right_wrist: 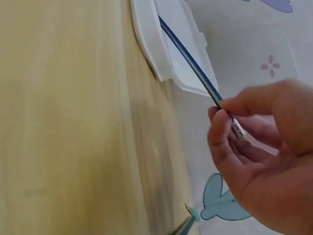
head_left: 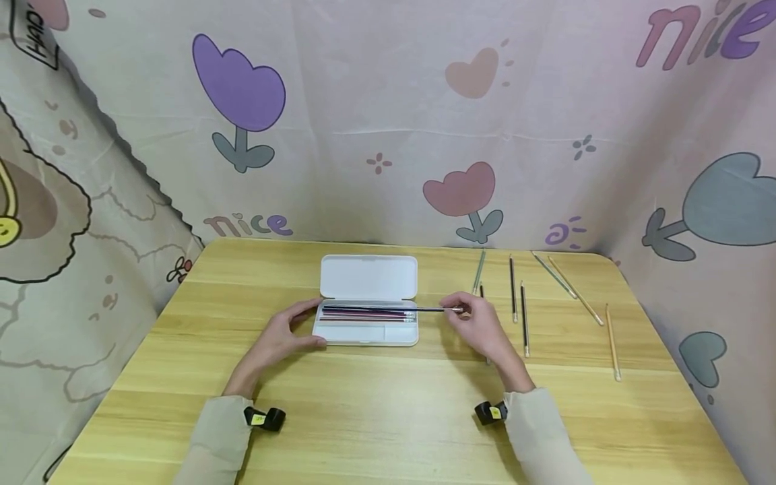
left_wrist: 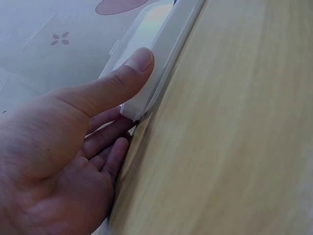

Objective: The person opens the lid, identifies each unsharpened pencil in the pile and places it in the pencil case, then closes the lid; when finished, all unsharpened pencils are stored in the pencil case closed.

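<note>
A white pencil case [head_left: 351,334] lies on the table with its lid [head_left: 368,277] flipped back. Several dark and reddish pencils [head_left: 364,319] lie side by side in its long rear compartment. My left hand [head_left: 280,338] grips the case's left end, thumb at the front corner and fingers by the back one. In the left wrist view, the thumb [left_wrist: 134,66] overlaps the case's edge. My right hand [head_left: 479,328] pinches a dark pencil [right_wrist: 190,61] close to its eraser end. That pencil points left, its far part over the case's rear compartment.
Loose pencils are spread over the table's right side: black ones [head_left: 524,320], green ones [head_left: 554,275] and yellow ones [head_left: 613,343]. One black pencil is partly covered by my right hand. A patterned cloth [head_left: 339,182] hangs behind the wooden table [head_left: 376,417].
</note>
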Demonstrator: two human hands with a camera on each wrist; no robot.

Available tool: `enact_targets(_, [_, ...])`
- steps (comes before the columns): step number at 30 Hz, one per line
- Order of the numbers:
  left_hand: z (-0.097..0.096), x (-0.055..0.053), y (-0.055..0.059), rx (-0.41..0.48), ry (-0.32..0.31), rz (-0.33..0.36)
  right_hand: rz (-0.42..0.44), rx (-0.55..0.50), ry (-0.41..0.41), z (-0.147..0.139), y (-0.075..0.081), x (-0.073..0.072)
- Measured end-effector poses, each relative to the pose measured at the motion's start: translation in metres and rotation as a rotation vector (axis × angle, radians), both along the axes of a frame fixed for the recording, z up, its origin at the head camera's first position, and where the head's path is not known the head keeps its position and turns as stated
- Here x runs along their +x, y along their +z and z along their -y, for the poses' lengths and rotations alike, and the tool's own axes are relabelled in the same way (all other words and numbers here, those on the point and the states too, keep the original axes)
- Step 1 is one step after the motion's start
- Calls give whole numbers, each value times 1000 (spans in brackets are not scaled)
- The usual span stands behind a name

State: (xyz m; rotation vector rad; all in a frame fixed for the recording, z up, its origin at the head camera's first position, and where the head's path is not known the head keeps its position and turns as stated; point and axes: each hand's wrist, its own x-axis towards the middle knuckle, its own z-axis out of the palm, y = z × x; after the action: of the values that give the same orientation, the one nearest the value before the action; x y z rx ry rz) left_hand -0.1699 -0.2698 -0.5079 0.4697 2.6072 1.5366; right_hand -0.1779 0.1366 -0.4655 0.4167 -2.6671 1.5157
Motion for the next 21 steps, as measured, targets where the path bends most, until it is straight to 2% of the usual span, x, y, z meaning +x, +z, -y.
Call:
enact_targets(5, [0, 0, 1, 4, -2, 1, -5, -81, -40, 10, 0, -4])
enact_targets(8, [0, 0, 1, 4, -2, 12, -48, -50, -33, 18, -2, -6])
enact_targets(12, [0, 0, 1, 8, 5, 22, -134, 44, -31, 27, -4, -8])
enact_targets(16, [0, -1, 1, 15, 9, 23, -147, 74, -16, 38, -4, -9])
enact_targets(21, [-1, -1, 2, 33, 5, 35, -126, 47, 8, 47, -8, -10])
